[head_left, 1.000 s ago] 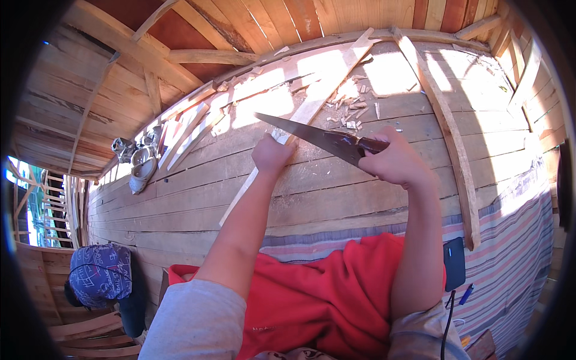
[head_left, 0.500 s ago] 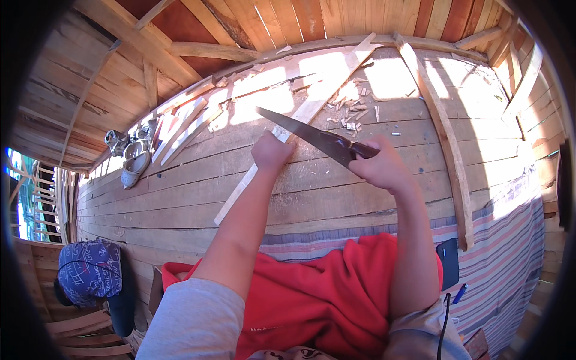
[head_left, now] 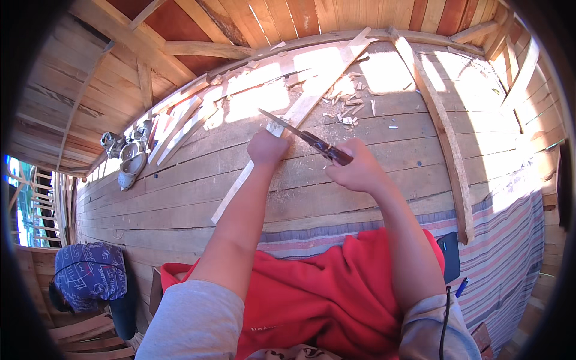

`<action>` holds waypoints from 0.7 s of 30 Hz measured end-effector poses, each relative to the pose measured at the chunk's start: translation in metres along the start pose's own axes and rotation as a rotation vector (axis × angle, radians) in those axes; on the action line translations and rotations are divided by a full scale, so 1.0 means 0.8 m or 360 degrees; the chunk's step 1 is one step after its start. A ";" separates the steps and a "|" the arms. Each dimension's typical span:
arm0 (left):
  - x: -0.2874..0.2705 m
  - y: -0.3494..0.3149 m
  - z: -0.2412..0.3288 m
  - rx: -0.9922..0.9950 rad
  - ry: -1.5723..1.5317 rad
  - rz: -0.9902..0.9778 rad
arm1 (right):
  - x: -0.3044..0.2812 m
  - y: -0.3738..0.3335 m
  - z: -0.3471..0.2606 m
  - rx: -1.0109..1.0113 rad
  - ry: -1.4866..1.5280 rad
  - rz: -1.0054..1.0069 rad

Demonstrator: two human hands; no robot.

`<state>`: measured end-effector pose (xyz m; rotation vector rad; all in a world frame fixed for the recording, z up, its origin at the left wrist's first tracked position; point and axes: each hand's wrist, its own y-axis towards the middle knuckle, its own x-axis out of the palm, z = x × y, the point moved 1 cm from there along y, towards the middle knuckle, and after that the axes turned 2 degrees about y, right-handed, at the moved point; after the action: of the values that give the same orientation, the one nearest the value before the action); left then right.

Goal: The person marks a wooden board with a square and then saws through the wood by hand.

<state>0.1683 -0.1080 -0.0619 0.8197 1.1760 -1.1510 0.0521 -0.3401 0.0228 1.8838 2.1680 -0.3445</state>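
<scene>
My left hand is closed around a narrow pale wooden strip, pressing it down near its far end. That end lies against a longer plank slanting away across the floor; whether it rests on top is hard to tell. My right hand grips the dark handle of a handsaw. Seen nearly edge-on, the blade points up and left and crosses over the strip just beyond my left fingers. Whether its teeth touch the wood cannot be made out.
Wood offcuts and sawdust litter the plank floor. A long beam lies to the right. Shoes and loose boards sit at left. A phone and blue pen rest on striped cloth. Another person bends at lower left.
My right hand has moved left and slightly down, and the saw has turned from showing its flat side to nearly edge-on, closer to my left hand. The left hand keeps its grip.
</scene>
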 end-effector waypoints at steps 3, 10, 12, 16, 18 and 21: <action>0.001 0.009 -0.007 0.0012 0.0039 -0.0031 | 0.020 -0.002 -0.004 0.0071 -0.0004 -0.0099; -0.002 -0.002 -0.018 0.0039 0.0087 0.0064 | -0.085 -0.059 0.010 0.0480 -0.0077 -0.0072; -0.003 -0.005 -0.005 0.0038 0.0075 0.0035 | -0.052 -0.026 0.003 0.0240 -0.0110 -0.0117; -0.003 0.004 -0.009 0.0040 0.0023 0.0019 | 0.007 0.008 -0.006 0.0126 -0.0058 -0.0094; -0.001 0.003 -0.007 0.0080 0.0079 0.0082 | 0.001 -0.011 -0.007 0.0148 -0.0081 -0.0058; -0.014 -0.006 -0.021 -0.0024 0.0085 0.0063 | -0.050 -0.054 0.002 0.0054 -0.0341 -0.0161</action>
<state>0.1598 -0.0910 -0.0549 0.8634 1.2057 -1.0926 0.0146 -0.3837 0.0356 1.6719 2.1287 -0.5785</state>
